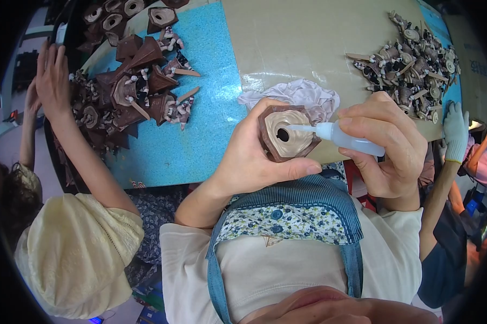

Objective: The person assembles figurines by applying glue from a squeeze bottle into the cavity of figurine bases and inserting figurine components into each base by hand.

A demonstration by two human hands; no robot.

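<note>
My left hand (238, 154) is wrapped round a dark brown, angular hollow piece (263, 135), its beige inner side turned up and a dark round hole in the middle. In my right hand (392, 146) is a small translucent squeeze bottle (357, 140), held tilted nearly flat between thumb and fingers. Its thin nozzle points left over the rim of the brown piece, and the tip is close to the hole. Whether the tip touches the inner surface, I cannot tell. Just beyond both hands lies a crumpled white cloth (292, 94).
On the blue mat (205, 81) at the left is a heap of brown bases and small figures (141, 86). Another pile of figures (416, 70) lies at the far right of the tan table cover (297, 40). Co-workers sit on both sides; one's gloved hand (455, 132) is at the right edge.
</note>
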